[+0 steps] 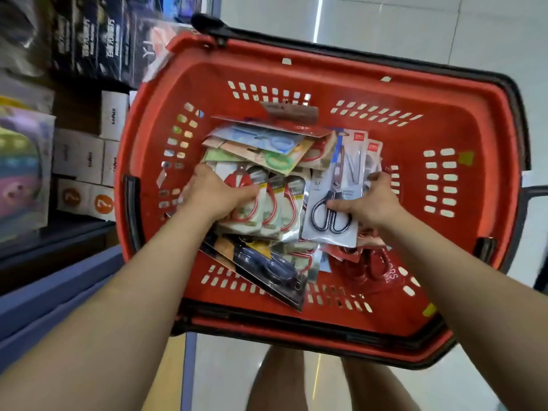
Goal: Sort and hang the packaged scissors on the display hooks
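Both hands are down in the red slotted plastic shopping basket (355, 69), where the packaged scissors (267, 149) lie heaped. Your left hand (213, 192) has its grip clamped on a fanned stack of red-handled scissor packs (280, 206), bunched, I'd say, to hang as one lot. Your right hand (370, 203) pinches a grey card pack of black-handled scissors (332, 229), tilted off the pile to separate that kind; no display hooks in view.

Bright overhead light; glare streak on floor (319, 19), sheen on packaged scissors (341, 179); shelf boxes (89, 40) blurred, frame edges bowed.
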Demonstrator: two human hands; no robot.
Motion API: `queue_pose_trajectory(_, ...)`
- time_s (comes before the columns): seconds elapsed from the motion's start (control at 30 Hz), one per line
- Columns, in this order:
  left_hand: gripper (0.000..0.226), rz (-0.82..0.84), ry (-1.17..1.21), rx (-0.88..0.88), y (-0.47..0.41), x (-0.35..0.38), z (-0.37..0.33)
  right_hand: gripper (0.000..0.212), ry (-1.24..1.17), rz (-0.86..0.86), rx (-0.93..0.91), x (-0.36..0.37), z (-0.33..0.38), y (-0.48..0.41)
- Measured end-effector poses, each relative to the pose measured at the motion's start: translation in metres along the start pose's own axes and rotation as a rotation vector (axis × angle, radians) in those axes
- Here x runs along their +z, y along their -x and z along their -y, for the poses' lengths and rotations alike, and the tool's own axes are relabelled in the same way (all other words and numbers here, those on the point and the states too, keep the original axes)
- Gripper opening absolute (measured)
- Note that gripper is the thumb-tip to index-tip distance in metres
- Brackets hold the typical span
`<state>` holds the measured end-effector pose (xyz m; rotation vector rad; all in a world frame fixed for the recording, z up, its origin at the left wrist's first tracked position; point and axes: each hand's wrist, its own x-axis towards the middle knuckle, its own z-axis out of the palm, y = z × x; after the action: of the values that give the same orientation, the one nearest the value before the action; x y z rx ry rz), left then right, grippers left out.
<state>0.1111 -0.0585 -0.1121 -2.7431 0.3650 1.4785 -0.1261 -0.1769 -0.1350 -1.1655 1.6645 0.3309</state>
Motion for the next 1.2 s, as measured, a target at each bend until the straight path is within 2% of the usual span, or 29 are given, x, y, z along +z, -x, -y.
queue_pose_trajectory(0.1, 0.114, 0.138, 0.174, -0.065, 0.01, 0.015, -0.003, 0.09, -0.227, 0.006, -0.049, -0.001, -0.005, 0.001)
queue_pose_trajectory(0.17, 0.128, 0.143, 0.169, -0.086, 0.011, 0.028, -0.004, 0.086, -0.315, 0.01, -0.091, 0.003, -0.007, 0.008)
queue_pose_trajectory(0.23, 0.127, 0.13, 0.24, -0.099, 0.016, 0.031, -0.012, 0.085, -0.355, 0.013, -0.133, 0.005, -0.009, 0.016)
queue_pose_trajectory(0.33, 0.078, 0.114, 0.414, -0.125, 0.031, 0.03, -0.022, 0.091, -0.272, -0.002, -0.202, -0.004, -0.012, 0.034)
queue_pose_trajectory(0.4, 0.055, 0.074, 0.479, -0.136, 0.038, 0.029, -0.017, 0.091, -0.256, 0.0, -0.221, -0.019, -0.017, 0.05)
queue_pose_trajectory(0.53, 0.043, 0.059, 0.573, -0.148, 0.067, 0.015, -0.002, 0.084, -0.219, -0.009, -0.216, -0.053, -0.02, 0.089)
queue_pose_trajectory(0.63, 0.036, 0.057, 0.69, -0.139, 0.093, 0.005, 0.007, 0.079, -0.221, 0.017, -0.294, -0.074, -0.01, 0.118)
queue_pose_trajectory(0.77, 0.037, 0.05, 0.828, -0.18, 0.137, -0.01, 0.019, 0.06, -0.184, 0.131, -0.337, -0.086, 0.012, 0.145)
queue_pose_trajectory(0.87, 0.038, 0.135, 1.004, -0.193, 0.185, -0.026, 0.032, 0.042, -0.153, 0.162, -0.344, -0.083, 0.032, 0.164)
queue_pose_trajectory(1.03, 0.054, 0.298, 1.358, -0.072, 0.257, -0.05, 0.031, 0.037, -0.112, 0.2, -0.379, -0.074, 0.063, 0.208)
queue_pose_trajectory(1.13, 0.053, 0.282, 1.382, 0.036, 0.285, -0.053, 0.02, 0.029, -0.198, 0.311, -0.389, -0.078, 0.086, 0.244)
queue_pose_trajectory(1.2, 0.047, 0.232, 1.371, 0.096, 0.305, -0.051, 0.013, 0.025, -0.174, 0.424, -0.443, -0.079, 0.095, 0.264)
